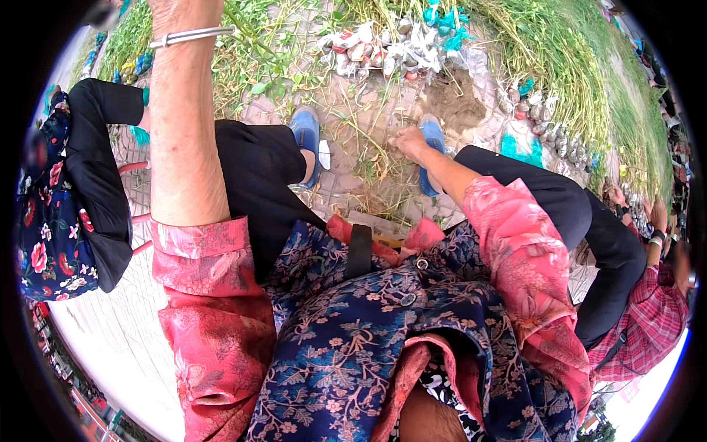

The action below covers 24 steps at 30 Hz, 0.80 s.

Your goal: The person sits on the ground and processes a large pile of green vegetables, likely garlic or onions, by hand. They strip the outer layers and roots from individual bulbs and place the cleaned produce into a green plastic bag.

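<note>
My left arm, with a silver bangle (193, 36) near the wrist, reaches up past the top edge; its hand is out of view. My right hand (410, 142) is low beside my blue right shoe (432, 132), over the paving. Its fingers point left, and whether they hold anything is unclear. Cut stems (359, 127) and leaves lie scattered between my feet. Ahead is a cluster of small plastic-wrapped bundles (386, 52), white, red and grey, with teal bags (450, 25) at its right. A heap of loose brown soil (455, 102) lies just beyond my right shoe.
Long green stalks (552, 61) are laid in a thick row at the upper right, with more wrapped bundles (563, 141) along them. Leafy greens (259, 66) cover the upper left. A person in dark floral clothing (55, 232) sits at left, another in a red plaid shirt (643, 326) at right.
</note>
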Each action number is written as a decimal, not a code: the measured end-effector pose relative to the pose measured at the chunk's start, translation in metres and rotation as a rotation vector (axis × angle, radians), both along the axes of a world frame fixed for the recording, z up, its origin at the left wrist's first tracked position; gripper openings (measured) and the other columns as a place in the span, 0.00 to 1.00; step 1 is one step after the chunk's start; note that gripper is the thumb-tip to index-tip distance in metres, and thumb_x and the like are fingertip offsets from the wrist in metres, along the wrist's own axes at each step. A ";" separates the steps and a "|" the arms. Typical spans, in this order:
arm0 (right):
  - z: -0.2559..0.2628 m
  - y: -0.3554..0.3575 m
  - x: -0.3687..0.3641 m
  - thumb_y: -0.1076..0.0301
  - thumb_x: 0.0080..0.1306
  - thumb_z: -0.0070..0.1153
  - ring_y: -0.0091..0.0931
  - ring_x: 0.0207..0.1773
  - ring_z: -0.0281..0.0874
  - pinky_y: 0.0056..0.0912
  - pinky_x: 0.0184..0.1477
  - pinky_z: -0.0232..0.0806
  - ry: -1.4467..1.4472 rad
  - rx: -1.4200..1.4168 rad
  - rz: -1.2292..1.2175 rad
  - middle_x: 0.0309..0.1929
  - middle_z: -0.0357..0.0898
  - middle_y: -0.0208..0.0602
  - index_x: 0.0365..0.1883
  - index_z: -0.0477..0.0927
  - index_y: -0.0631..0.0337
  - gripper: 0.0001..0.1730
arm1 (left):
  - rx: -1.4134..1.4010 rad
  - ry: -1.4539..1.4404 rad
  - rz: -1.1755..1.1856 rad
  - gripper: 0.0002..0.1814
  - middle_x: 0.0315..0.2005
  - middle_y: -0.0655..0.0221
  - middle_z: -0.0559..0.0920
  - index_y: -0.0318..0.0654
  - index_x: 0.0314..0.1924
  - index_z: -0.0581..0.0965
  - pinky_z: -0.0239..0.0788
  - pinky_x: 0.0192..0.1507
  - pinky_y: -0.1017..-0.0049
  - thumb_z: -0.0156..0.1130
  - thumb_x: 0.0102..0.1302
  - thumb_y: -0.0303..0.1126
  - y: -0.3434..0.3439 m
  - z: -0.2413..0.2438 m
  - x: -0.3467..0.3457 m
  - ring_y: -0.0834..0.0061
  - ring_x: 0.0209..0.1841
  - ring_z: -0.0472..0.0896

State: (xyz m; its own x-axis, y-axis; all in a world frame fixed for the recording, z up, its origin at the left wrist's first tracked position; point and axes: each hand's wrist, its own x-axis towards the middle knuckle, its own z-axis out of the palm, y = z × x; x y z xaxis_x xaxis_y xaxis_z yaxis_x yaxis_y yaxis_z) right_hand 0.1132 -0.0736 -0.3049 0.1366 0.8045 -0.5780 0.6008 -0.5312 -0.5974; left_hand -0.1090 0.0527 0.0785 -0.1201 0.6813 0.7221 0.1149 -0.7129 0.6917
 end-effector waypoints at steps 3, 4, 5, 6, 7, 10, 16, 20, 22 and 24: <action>-0.038 -0.016 -0.012 0.59 0.47 0.59 0.34 0.32 0.76 0.32 0.34 0.68 -0.252 0.105 0.079 0.28 0.78 0.44 0.30 0.78 0.66 0.18 | -0.022 0.002 -0.002 0.12 0.14 0.83 0.65 0.36 0.25 0.75 0.45 0.20 0.86 0.49 0.64 0.33 0.005 -0.003 -0.003 0.91 0.17 0.58; -0.041 -0.021 -0.015 0.58 0.47 0.58 0.36 0.35 0.76 0.32 0.37 0.68 -0.282 0.091 0.110 0.30 0.78 0.47 0.30 0.78 0.66 0.19 | -0.038 0.006 0.015 0.12 0.14 0.83 0.65 0.36 0.25 0.75 0.45 0.20 0.86 0.49 0.64 0.33 0.004 -0.002 -0.001 0.91 0.17 0.58; -0.043 -0.026 -0.015 0.59 0.46 0.57 0.38 0.39 0.76 0.33 0.41 0.68 -0.233 0.000 0.153 0.34 0.77 0.50 0.31 0.78 0.68 0.19 | -0.055 0.011 0.032 0.12 0.14 0.83 0.65 0.36 0.25 0.75 0.45 0.20 0.86 0.49 0.64 0.33 0.003 -0.002 0.000 0.91 0.17 0.58; -0.040 -0.025 -0.015 0.60 0.46 0.56 0.39 0.43 0.75 0.33 0.45 0.67 -0.189 -0.088 0.199 0.37 0.76 0.54 0.31 0.78 0.69 0.19 | -0.013 0.050 0.067 0.12 0.14 0.83 0.65 0.36 0.25 0.74 0.46 0.21 0.86 0.49 0.63 0.32 0.006 -0.003 -0.004 0.90 0.18 0.58; -0.038 -0.020 -0.017 0.61 0.46 0.56 0.40 0.41 0.75 0.33 0.44 0.67 -0.183 -0.036 0.128 0.36 0.76 0.54 0.30 0.77 0.69 0.18 | 0.014 0.071 0.102 0.12 0.14 0.82 0.65 0.36 0.25 0.74 0.46 0.21 0.86 0.49 0.63 0.32 0.007 -0.004 -0.006 0.90 0.18 0.58; -0.019 -0.004 -0.022 0.64 0.47 0.55 0.37 0.36 0.75 0.31 0.38 0.67 -0.008 0.076 -0.115 0.32 0.76 0.51 0.28 0.77 0.67 0.14 | 0.020 0.067 0.127 0.12 0.15 0.82 0.64 0.37 0.23 0.74 0.47 0.22 0.85 0.49 0.63 0.32 0.010 -0.003 -0.008 0.89 0.20 0.58; 0.109 0.071 0.009 0.67 0.57 0.54 0.19 0.25 0.73 0.19 0.27 0.65 0.723 0.220 -0.246 0.26 0.77 0.30 0.28 0.75 0.56 0.04 | -0.052 0.056 0.155 0.12 0.14 0.83 0.64 0.38 0.23 0.73 0.47 0.20 0.84 0.48 0.63 0.32 0.014 -0.009 -0.007 0.90 0.18 0.58; 0.197 0.091 0.039 0.64 0.59 0.53 0.19 0.24 0.73 0.18 0.26 0.66 0.941 0.236 -0.058 0.24 0.74 0.28 0.32 0.72 0.59 0.08 | -0.063 0.011 -0.030 0.10 0.15 0.79 0.68 0.35 0.28 0.75 0.55 0.24 0.85 0.50 0.64 0.32 0.028 -0.016 -0.019 0.88 0.20 0.62; 0.234 0.089 0.049 0.65 0.61 0.51 0.17 0.24 0.70 0.15 0.21 0.62 0.966 0.277 0.019 0.25 0.72 0.28 0.33 0.72 0.61 0.08 | -0.085 -0.015 -0.111 0.10 0.18 0.78 0.70 0.32 0.32 0.76 0.56 0.24 0.88 0.50 0.63 0.30 0.027 -0.020 -0.018 0.89 0.21 0.64; 0.271 0.082 0.047 0.65 0.62 0.49 0.18 0.26 0.68 0.15 0.20 0.60 1.002 0.310 0.068 0.24 0.69 0.27 0.35 0.71 0.61 0.09 | -0.233 -0.032 -0.147 0.10 0.18 0.78 0.71 0.32 0.32 0.76 0.54 0.23 0.87 0.50 0.64 0.31 0.021 -0.022 -0.016 0.89 0.20 0.64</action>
State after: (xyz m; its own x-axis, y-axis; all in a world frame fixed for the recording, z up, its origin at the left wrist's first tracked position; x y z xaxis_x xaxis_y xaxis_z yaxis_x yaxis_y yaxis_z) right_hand 0.1599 0.0081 -0.0337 -0.3416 0.9245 -0.1692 -0.2208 -0.2540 -0.9417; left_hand -0.1248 0.0738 0.0568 -0.0276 0.8405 0.5411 -0.0023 -0.5413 0.8408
